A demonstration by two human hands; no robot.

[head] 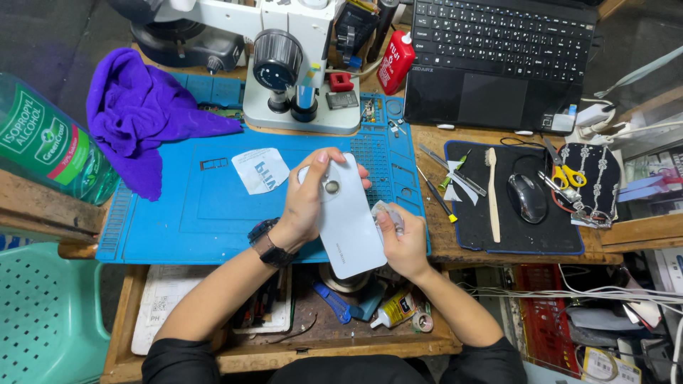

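My left hand (307, 203) grips the top end of a white smartphone (347, 224), held back side up over the front edge of a blue work mat (192, 213); its round camera lens shows beside my thumb. My right hand (402, 242) is closed on a small crumpled clear plastic piece (388, 213) pressed against the phone's right edge. A dark watch sits on my left wrist. A peeled white sticker film (260, 171) lies on the mat just left of the phone.
A white microscope (299, 64) stands behind the mat, a purple cloth (139, 114) to its left, a green alcohol bottle (43, 142) at far left. Right: a laptop (498, 50), mouse (528, 198), tweezers, scissors and a toothbrush on a black pad. An open drawer below holds tools.
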